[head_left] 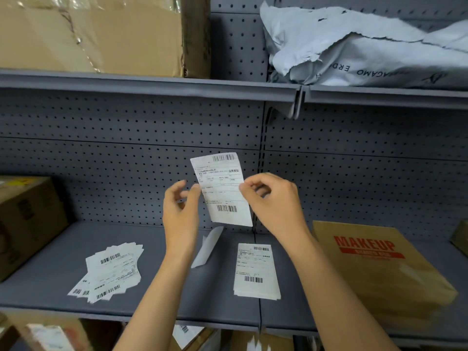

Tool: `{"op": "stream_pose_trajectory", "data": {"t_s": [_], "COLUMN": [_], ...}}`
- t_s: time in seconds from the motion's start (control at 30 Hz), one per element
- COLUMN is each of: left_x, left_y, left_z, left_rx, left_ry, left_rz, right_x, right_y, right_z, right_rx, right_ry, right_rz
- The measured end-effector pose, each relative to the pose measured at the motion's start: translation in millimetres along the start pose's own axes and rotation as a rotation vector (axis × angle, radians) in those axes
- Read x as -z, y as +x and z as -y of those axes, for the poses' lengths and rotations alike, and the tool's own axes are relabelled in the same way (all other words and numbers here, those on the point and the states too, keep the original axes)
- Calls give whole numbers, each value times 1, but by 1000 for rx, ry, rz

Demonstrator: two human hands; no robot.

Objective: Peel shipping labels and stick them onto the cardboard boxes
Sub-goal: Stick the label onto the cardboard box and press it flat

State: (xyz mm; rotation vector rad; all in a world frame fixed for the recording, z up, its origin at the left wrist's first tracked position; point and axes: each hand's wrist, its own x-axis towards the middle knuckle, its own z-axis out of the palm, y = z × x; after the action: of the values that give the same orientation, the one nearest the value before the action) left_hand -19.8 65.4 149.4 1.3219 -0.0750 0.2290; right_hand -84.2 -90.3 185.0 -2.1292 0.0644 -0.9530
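I hold a white shipping label [221, 188] upright above the grey shelf [177, 295]. My right hand [273, 201] pinches its right edge. My left hand [181, 209] touches its left edge with thumb and fingertips. A blank backing strip [207, 247] hangs in the air or lies just below the label. A neat stack of labels [255, 271] lies on the shelf under my right forearm. A fanned pile of labels [111, 272] lies to the left. A flat cardboard box printed MAKEUP [374, 269] rests at the right.
A brown cardboard box [27, 221] stands at the left end of the shelf. On the upper shelf sit a large taped carton [96, 34] and a torn grey mailer bag [367, 49]. More boxes and labels show on the shelf below [192, 335].
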Motion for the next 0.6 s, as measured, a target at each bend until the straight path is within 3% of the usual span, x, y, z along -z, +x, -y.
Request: {"op": "stream_pose_trajectory", "data": {"t_s": [0.17,0.6], "left_x": [2,-26], "left_y": [2,-16], "left_z": [-2,-11], "left_rx": [-30,-66], "left_ry": [125,129], "left_rz": [109,227], "right_x": [19,56], "right_y": [4,10], "right_z": [-2,-24], "right_rx": [-135,-318], "right_ry": [162,147], "right_rz": [39,-30]}}
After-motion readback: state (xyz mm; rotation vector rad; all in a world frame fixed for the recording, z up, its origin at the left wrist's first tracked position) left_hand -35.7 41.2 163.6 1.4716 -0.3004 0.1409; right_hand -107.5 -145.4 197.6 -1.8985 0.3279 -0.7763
